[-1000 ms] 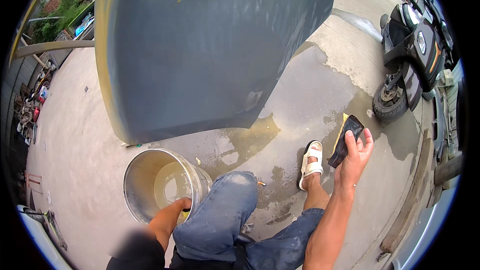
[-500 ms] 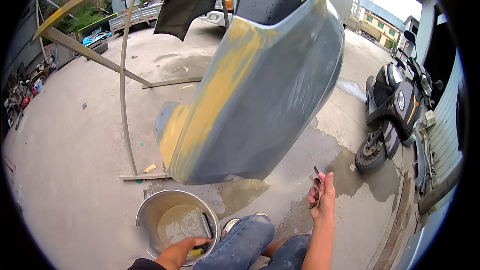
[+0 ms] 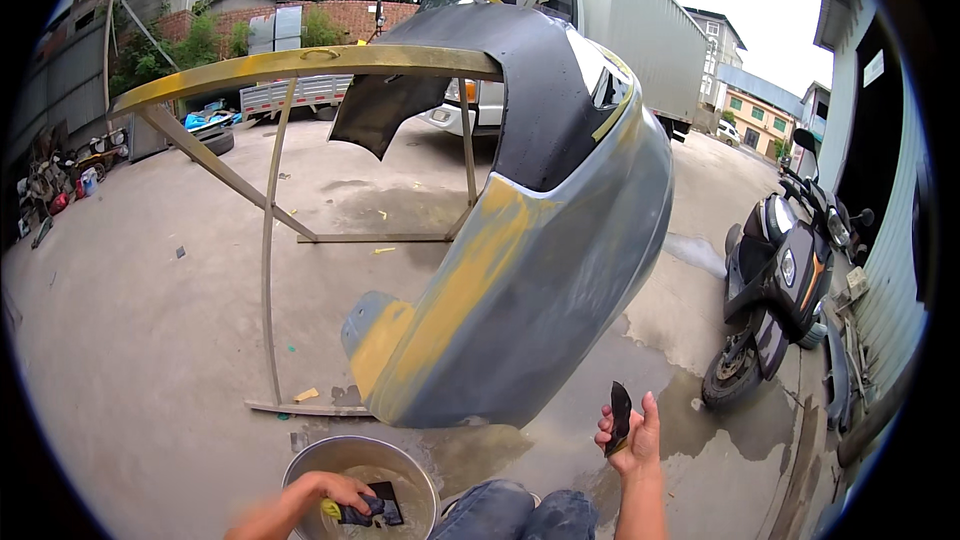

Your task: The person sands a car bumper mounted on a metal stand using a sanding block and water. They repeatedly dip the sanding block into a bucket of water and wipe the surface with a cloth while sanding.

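Note:
My left hand (image 3: 345,490) is inside the steel bucket (image 3: 430,485) of cloudy water. Its fingers close around a dark, wet bundle (image 3: 362,512) with a yellow part; whether it is cloth or sponge is unclear. Against the bundle lies a flat black rectangular piece (image 3: 386,502). My right hand (image 3: 635,440), raised right of my knees, grips a thin, curved black sheet (image 3: 619,420) resembling sandpaper, its thumb pointing up. Ahead, a grey car bumper (image 3: 530,300) with yellow filler patches hangs tilted on a metal frame (image 3: 300,62). Neither hand touches the bumper.
Wet patches darken the concrete floor (image 3: 160,340) around the bumper. A black scooter (image 3: 775,280) is parked at the right beside a corrugated wall (image 3: 895,230). Behind the bumper stands a white box truck (image 3: 640,25). Assorted scrap (image 3: 70,185) lines the far left.
The view has tilted up. My left hand has moved from the bucket's right rim into its middle with the bundle. My right hand has turned the black sheet, showing its broad face.

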